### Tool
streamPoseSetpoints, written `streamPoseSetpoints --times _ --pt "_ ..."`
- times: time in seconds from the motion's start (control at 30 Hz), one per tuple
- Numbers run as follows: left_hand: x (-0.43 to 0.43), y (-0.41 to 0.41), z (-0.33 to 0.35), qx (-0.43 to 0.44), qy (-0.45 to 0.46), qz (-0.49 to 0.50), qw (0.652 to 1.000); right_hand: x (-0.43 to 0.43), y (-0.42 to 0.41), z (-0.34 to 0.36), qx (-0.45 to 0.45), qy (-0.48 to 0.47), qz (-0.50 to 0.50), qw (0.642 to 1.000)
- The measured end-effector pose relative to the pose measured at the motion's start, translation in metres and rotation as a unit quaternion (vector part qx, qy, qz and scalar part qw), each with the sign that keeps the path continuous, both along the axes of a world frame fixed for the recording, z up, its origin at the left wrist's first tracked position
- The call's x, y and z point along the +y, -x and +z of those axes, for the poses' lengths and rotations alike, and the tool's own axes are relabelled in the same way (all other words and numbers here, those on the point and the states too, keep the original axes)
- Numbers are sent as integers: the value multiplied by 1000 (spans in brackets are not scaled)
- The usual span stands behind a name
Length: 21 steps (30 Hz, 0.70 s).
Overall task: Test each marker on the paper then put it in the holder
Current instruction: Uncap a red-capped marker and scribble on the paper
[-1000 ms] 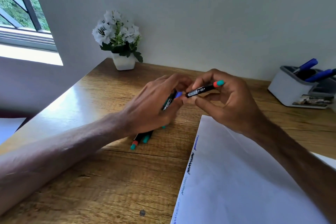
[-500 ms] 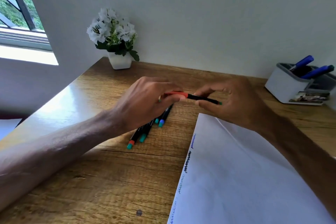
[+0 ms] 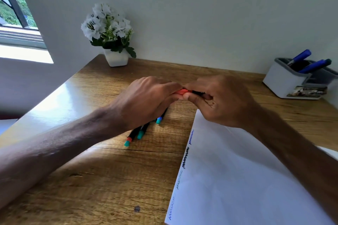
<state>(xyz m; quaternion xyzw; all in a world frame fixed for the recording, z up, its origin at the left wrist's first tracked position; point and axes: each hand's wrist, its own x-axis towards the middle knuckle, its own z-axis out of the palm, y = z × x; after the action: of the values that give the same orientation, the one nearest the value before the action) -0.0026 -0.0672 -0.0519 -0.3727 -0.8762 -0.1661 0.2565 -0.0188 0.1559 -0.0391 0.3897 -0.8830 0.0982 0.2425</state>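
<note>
- Both your hands meet above the wooden desk (image 3: 109,179), just past the far corner of the paper (image 3: 237,179).
- Your left hand (image 3: 146,100) is curled round the orange cap (image 3: 180,91) of a marker (image 3: 189,92).
- Your right hand (image 3: 226,100) pinches the marker's black barrel between thumb and fingers.
- The marker lies level between the two hands. I cannot tell whether the cap is seated or coming apart.
- Under your left wrist, loose markers (image 3: 140,131) lie bunched on the desk, black barrels with teal, orange and blue ends pointing toward you.
- The paper's left edge carries a column of test squiggles (image 3: 185,159), dark, greenish and blue.
- Over at the far right stands the holder (image 3: 282,80), white with a grey rim.
- Its near compartment has blue markers (image 3: 311,66) in it, leaning out to the right. The compartment behind is too dark to tell what it holds.
- At the back left corner, a white pot (image 3: 117,58) holds white flowers with green leaves.
</note>
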Motion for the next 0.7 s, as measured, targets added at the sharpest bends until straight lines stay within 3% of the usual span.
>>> streamPoseSetpoints --times 0.53,0.6,0.7 --pt "-1 -2 -4 47 98 51 993 2 1 2 -11 -12 -89 996" --pt "-3 -1 -3 50 87 75 992 5 -2 8 -14 3 -131 991" --pt "-5 2 -1 32 32 85 995 17 -3 8 -75 93 -101 988"
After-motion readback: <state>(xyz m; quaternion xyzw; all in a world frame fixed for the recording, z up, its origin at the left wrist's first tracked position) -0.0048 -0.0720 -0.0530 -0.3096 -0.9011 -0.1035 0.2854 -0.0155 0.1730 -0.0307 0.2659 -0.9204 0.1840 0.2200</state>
